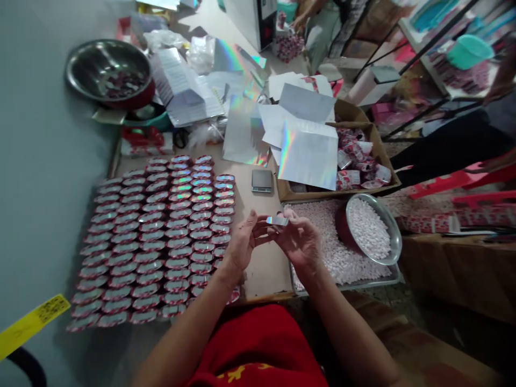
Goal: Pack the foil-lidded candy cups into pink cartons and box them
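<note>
Tan tabletop (264, 269) shows bare in the middle of a crowded workroom, with a pale grey wall or partition to the left. Above it, a small silvery packet (277, 220), with a rainbow glint on its top, is held up between the person's two hands. The right hand (304, 244) has thumb and fingers closed on the packet's right end. The left hand (242, 242) has its fingers stretched toward the other end, thumb raised; whether they pinch it, I cannot tell. Just beyond the hands lies a small digital scale (262, 180). To their left, red-sided pouches (155, 237) with silvery upper faces stand packed in long columns. To their right, a metal tray (346, 286) holds pale pink-white pellets, and a steel bowl (397, 244) heaped with the same pellets sits tilted on them. Behind the tray, a cardboard box (382, 156) contains red-and-white pouches, partly covered by iridescent silver sheets (308, 156). Farther back on the left, a large mixing bowl (76, 67) holds small dark-reddish pieces, too blurred to identify. Beyond the box, at right, a co-worker in dark trousers (447, 142) stands beside red plastic trays.
</note>
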Action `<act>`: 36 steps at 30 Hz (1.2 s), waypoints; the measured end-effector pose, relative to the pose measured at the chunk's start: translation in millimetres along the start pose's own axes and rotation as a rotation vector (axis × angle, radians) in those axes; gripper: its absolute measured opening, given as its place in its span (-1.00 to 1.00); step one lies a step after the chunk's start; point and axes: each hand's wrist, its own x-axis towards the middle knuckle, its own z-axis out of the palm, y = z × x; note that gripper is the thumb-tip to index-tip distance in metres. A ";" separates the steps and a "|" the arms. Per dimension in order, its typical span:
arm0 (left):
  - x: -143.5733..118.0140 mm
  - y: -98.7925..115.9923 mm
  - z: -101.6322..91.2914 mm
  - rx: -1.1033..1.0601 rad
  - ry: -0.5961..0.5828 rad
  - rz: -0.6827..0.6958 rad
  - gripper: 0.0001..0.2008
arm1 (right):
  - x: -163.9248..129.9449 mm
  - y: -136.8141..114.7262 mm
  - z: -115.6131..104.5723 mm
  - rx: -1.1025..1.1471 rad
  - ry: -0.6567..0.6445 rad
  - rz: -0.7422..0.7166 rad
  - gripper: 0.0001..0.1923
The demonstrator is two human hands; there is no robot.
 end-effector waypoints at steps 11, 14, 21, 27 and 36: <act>-104.4 -45.7 -70.1 -0.079 0.162 0.032 -0.53 | -79.5 78.6 25.1 -0.210 -0.120 0.124 -0.78; -126.1 -67.5 -87.7 -0.141 0.137 -0.037 -0.58 | -108.5 96.7 21.6 -0.202 -0.107 0.180 -0.77; -174.5 -103.1 -121.0 -0.152 0.086 -0.142 -0.62 | -158.5 133.9 14.4 -0.258 -0.077 0.239 -0.72; -202.7 -114.2 -139.2 -0.121 0.106 -0.073 -0.54 | -175.3 151.8 21.8 -0.232 -0.117 0.276 -0.78; -223.0 -128.4 -167.5 -0.177 0.089 -0.140 -0.58 | -193.3 175.5 25.2 -0.288 -0.122 0.294 -0.81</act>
